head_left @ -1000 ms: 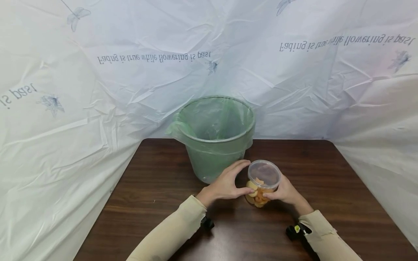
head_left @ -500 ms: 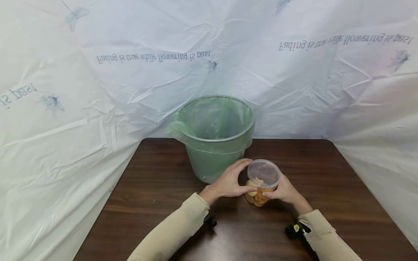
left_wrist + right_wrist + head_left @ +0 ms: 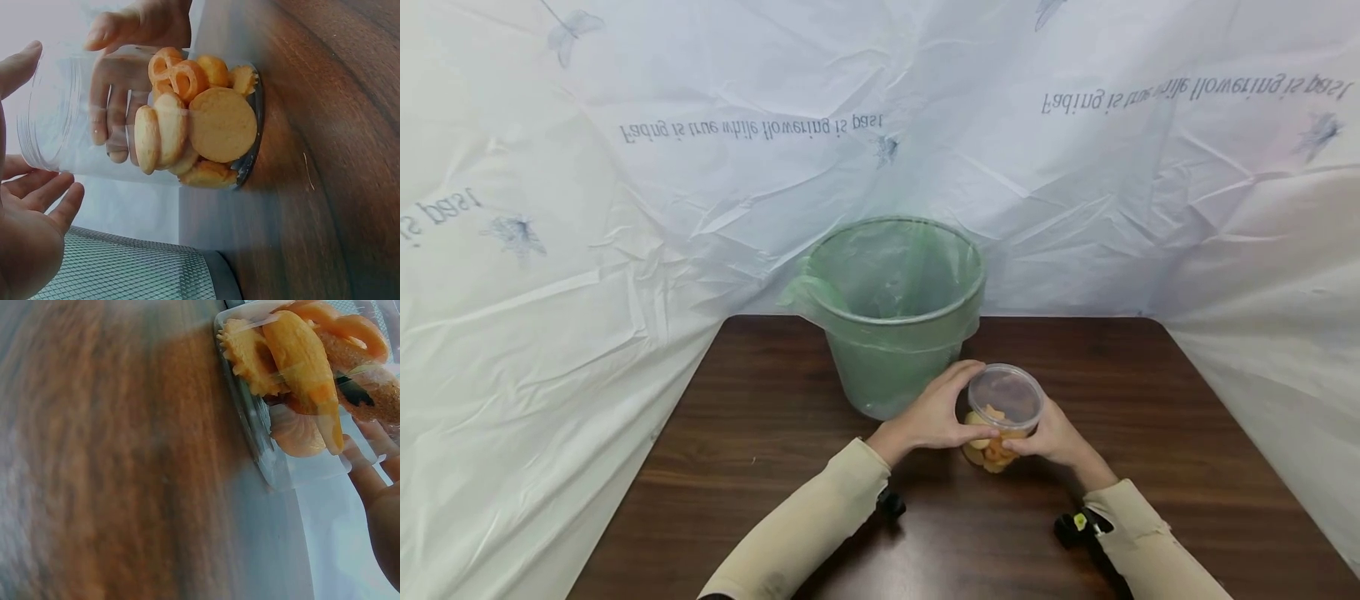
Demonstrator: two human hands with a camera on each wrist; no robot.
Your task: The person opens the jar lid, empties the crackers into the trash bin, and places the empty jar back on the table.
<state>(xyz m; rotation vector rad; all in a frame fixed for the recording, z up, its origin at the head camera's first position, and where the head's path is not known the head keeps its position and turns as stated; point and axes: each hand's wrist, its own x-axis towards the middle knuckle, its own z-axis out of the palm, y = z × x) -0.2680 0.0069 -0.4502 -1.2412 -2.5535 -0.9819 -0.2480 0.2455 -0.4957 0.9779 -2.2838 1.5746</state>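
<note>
A clear plastic jar (image 3: 1006, 398) with a transparent lid stands upright at the table's middle right, partly filled with cookies (image 3: 222, 125). Round, oval and pretzel-shaped ones show through its wall. My right hand (image 3: 1058, 435) grips the jar's right side, thumb in front and fingers behind, as seen through the plastic in the left wrist view. On the other side, my left hand (image 3: 934, 417) spreads around the lid end, thumb and fingertips right at the rim, with a gap between palm and jar. The right wrist view shows the cookies close up near the jar's base.
A mesh wastebasket (image 3: 880, 379) lined with a green plastic bag (image 3: 820, 300) stands behind my left hand, toward the table's far edge. The dark wooden table (image 3: 760, 467) backs onto white printed plastic sheeting (image 3: 737, 208).
My left hand has moved slightly right and away from me, its thumb and fingers closer over the jar's lid. The right hand and jar stay nearly in place.
</note>
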